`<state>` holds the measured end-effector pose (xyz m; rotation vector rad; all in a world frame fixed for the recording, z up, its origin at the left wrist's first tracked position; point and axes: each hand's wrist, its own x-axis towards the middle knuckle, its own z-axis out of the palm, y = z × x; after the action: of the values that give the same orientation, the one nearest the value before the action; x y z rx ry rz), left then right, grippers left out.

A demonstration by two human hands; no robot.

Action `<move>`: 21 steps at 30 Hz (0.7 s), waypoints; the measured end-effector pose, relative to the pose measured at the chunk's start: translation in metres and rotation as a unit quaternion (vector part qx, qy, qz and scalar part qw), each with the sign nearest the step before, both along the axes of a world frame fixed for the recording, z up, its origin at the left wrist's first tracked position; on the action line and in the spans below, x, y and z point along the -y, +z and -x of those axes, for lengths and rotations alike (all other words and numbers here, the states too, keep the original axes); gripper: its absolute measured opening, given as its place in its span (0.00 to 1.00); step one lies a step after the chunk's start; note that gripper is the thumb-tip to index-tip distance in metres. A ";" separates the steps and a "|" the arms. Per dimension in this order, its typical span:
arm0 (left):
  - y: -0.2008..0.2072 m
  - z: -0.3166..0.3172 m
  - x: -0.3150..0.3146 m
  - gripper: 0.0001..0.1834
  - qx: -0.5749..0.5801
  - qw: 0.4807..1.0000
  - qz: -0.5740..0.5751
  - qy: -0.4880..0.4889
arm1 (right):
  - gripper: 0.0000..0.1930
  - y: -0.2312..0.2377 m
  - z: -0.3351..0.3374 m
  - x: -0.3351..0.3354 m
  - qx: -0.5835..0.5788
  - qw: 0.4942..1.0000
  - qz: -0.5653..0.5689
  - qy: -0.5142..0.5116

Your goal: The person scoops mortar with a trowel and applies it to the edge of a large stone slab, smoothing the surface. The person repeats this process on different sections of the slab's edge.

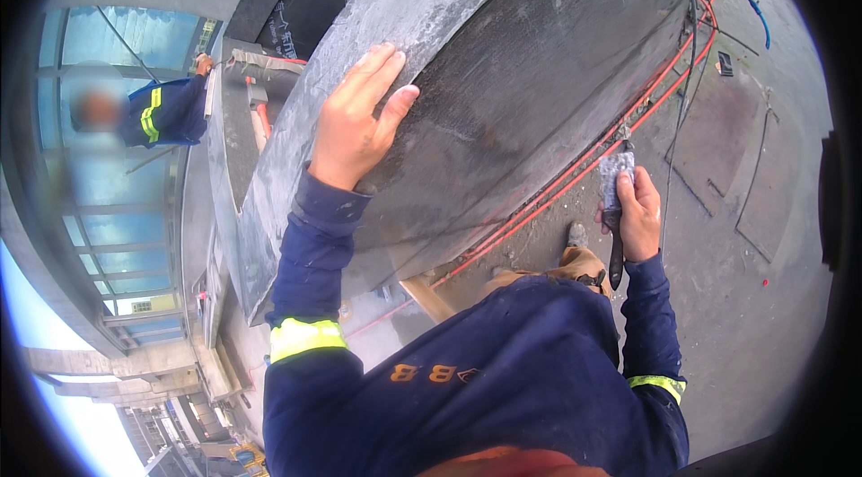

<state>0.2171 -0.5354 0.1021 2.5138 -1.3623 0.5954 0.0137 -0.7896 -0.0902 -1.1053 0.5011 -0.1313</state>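
My left hand (362, 113) rests palm down, fingers stretched out, on the grey, smeared top of a low concrete wall (395, 24). The thumb lies at the edge where the top meets the dark side face. Lower down on the right, my right hand (639, 217) is closed around a flat black-handled tool (615, 248). Its head is flat and coated with pale grey stuff, pointing away from me; whether it is a brush or a scraper I cannot tell. The head is close to the red hoses along the wall's foot.
Red hoses (575, 163) and dark cables run along the wall base. Flat boards (718, 122) and a small dark box (725, 63) lie on the concrete floor. At the left a co-worker in a dark jacket (166, 113) stands beyond the wall, near large windows (126, 199).
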 end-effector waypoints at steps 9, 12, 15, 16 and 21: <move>0.003 -0.007 0.026 0.17 -0.027 1.000 0.008 -0.010 | 0.12 -0.014 0.025 0.018 0.037 0.987 -0.130 -0.086; 0.001 -0.020 0.055 0.16 -0.027 0.999 0.014 -0.037 | 0.11 -0.007 0.021 0.021 0.047 0.985 -0.144 -0.080; -0.001 -0.034 0.082 0.15 -0.019 0.997 0.025 -0.069 | 0.11 -0.005 0.017 0.026 0.053 0.985 -0.136 -0.086; -0.002 -0.037 0.089 0.14 -0.015 0.997 0.027 -0.071 | 0.11 -0.005 0.016 0.027 0.054 0.985 -0.135 -0.089; -0.004 -0.051 0.117 0.14 0.011 0.994 0.039 -0.102 | 0.10 -0.010 0.020 0.035 0.042 0.986 -0.123 -0.102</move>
<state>0.2679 -0.6521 0.0982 2.2782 -1.5475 0.6209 -0.0063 -0.8251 -0.1003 -0.8030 0.5395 -0.2867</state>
